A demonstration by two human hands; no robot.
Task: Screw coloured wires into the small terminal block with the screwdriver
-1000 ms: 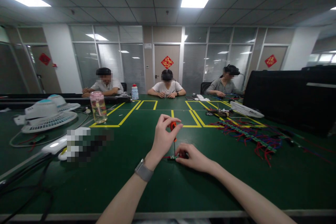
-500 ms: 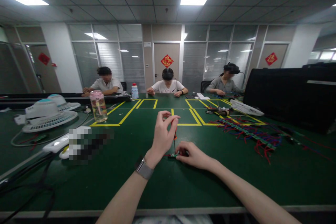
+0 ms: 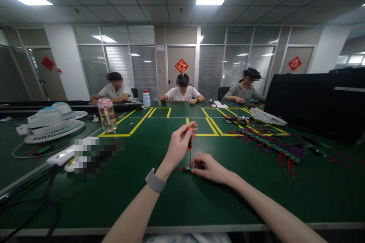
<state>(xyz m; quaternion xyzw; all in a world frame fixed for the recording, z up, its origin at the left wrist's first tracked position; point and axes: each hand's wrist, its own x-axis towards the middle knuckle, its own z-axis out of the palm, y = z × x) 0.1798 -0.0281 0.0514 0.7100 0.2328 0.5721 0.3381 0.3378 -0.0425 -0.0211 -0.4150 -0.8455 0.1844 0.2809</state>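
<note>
My left hand (image 3: 179, 145) pinches the orange handle of a small screwdriver (image 3: 189, 142) and holds it upright, its thin shaft pointing down. The tip meets a small green circuit board (image 3: 188, 168) with red wires that lies on the green table (image 3: 176, 201). My right hand (image 3: 210, 167) lies on the table just right of the board, fingers closed on its edge and pressing it down. A grey watch sits on my left wrist.
A pile of red and blue wired boards (image 3: 270, 146) lies to the right, a large black case (image 3: 316, 102) behind it. At the left stand white fans (image 3: 51, 125) and a pink-lidded bottle (image 3: 107, 115). Three people sit at the far end.
My left fingers have shifted round the screwdriver handle, turning it, and the hand has dropped slightly. My right hand has stayed on the board.
</note>
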